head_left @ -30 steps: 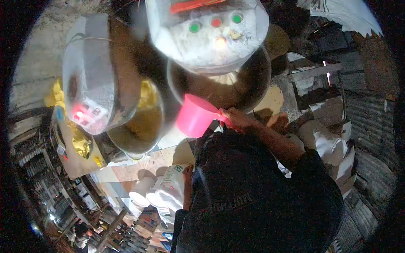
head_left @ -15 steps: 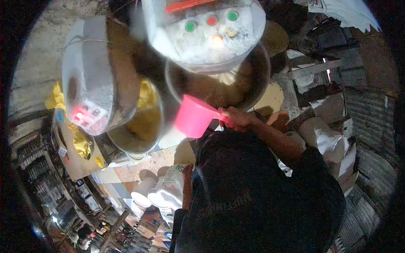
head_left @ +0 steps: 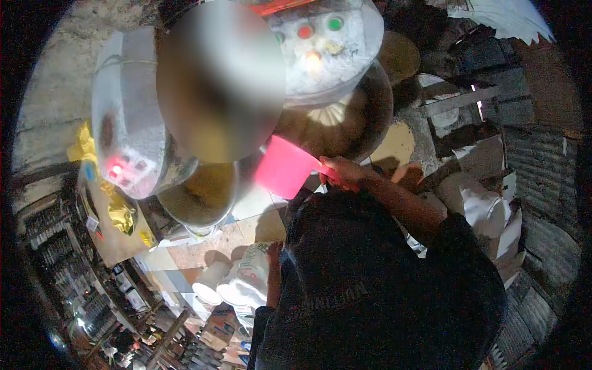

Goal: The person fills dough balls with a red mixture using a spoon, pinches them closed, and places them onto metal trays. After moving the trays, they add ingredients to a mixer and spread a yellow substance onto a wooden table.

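Note:
A pink plastic dipper is in my right hand, the fingers wrapped round its handle. It is held at the near edge of a large metal mixing bowl, overlapping the rim in this view. Pale, ridged contents show inside the bowl, beneath a white mixer head with red and green buttons. My left hand is low beside a white bucket with printed lettering; its fingers are mostly hidden behind the bucket and my dark shirt.
To the left stands a second mixer over another metal bowl. A smaller white bucket sits beside the printed one on the tiled floor. White sacks lie at the right. A blurred oval hides the area between the mixers.
The ridged contents of the bowl look different under the mixer head. A blurred oval now covers part of the view. The dipper and both hands have hardly moved.

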Demonstrator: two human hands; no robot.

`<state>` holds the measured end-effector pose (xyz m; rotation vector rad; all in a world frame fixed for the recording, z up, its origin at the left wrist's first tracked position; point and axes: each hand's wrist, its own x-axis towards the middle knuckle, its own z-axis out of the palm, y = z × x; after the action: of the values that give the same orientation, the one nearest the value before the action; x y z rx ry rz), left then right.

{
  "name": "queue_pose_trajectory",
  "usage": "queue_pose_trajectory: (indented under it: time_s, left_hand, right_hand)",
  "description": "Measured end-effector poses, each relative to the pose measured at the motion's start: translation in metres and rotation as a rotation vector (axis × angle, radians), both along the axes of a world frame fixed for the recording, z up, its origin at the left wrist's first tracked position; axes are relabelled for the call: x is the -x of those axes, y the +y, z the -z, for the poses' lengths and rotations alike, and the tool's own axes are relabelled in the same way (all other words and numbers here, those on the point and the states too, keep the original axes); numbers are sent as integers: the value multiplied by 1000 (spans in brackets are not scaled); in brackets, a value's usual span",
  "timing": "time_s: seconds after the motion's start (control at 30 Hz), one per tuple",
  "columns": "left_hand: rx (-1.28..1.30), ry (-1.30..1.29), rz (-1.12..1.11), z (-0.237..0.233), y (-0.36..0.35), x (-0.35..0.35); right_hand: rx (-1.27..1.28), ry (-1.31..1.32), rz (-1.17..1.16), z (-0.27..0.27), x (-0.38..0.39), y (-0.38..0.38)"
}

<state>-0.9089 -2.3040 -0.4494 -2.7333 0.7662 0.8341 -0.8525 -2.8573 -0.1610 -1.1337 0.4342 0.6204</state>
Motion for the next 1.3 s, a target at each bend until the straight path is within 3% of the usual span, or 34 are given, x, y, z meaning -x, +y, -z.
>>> queue_pose_trajectory:
  time_s: [0.03, 0.1, 0.2, 0.23, 0.27, 0.3, 0.37, 0.4, 0.43, 0.5, 0.53, 0.57, 0.6, 0.63, 0.7, 0.77, 0.8, 0.83, 0.87, 0.9, 0.97, 1.0, 1.07, 1.1, 1.17, 1.2, 1.3]
  left_hand:
    - [3, -2, -1, 0, 0, 0]
    - [441, -171, 142, -2, -2, -3]
    - [485, -341, 293, -53, -25, 0]
    - [501, 30, -33, -34, -19, 2]
    - [530, 352, -516, -20, -16, 3]
    - [469, 479, -924, -7, -12, 4]
    - [562, 462, -979, -24, -13, 9]
    - [647, 448, -1024, -40, -20, 13]
    - [690, 417, -1059, -52, -24, 15]
    - [618, 65, -427, -75, -20, 21]
    - [644, 14, -495, -80, -18, 21]
    - [379, 70, -309, -81, -12, 21]
    - [113, 141, -132, -84, -14, 25]
    - [132, 118, -207, -101, -23, 32]
    - [215, 59, -223, -145, -36, 33]
    - [169, 76, -314, -101, -13, 63]
    - [452, 104, -518, -77, 2, 78]
    - [744, 128, -710, -62, 5, 83]
    - [391, 314, -1202, -84, -7, 70]
    - [1051, 294, -1462, -9, 22, 98]
    - [1235, 316, -1648, -24, 32, 104]
    - [1280, 290, -1677, -44, 37, 102]
    - [794, 120, -1546, -73, 55, 99]
    - [979, 211, -1793, -79, 66, 102]
    - [991, 38, -1796, -70, 91, 117]
    - [1206, 147, -1864, -80, 105, 122]
    - [1327, 53, -1793, -88, 142, 138]
  right_hand:
    - [-11, 17, 23, 1, 0, 0]
    - [-18, 30, 47, 9, 1, -3]
    - [-78, 37, -41, 51, 10, -10]
    - [-197, 80, 25, 66, 13, -8]
    - [-315, 123, 86, 84, 15, -5]
    - [-306, 113, 68, 100, 19, -5]
    - [-280, -123, 155, 122, 25, -5]
    - [-375, -77, 222, 123, 24, -4]
    - [-466, -33, 275, 115, 18, -3]
    - [-293, -128, 181, 76, 0, -7]
    - [-367, -92, 16, 66, -15, -12]
    - [-434, -45, -153, 55, -33, -15]
    - [-244, -45, -134, 10, -55, -1]
    - [-37, -68, -24, -37, -71, 15]
    - [149, -265, -108, -89, -113, 35]
    - [128, -472, -103, -136, -151, 55]
    - [77, -505, -16, -154, -170, 67]
    - [93, -683, -80, -187, -197, 79]
    - [215, -707, -52, -221, -217, 95]
    - [273, -744, -2, -238, -241, 104]
    - [380, -811, 26, -261, -304, 127]
    - [480, -887, 72, -268, -326, 142]
    - [676, -854, 64, -274, -371, 163]
    - [778, -857, 60, -268, -393, 167]
    - [857, -807, 37, -263, -420, 178]
    - [871, -715, 50, -266, -429, 187]
    - [891, -672, 40, -269, -453, 195]
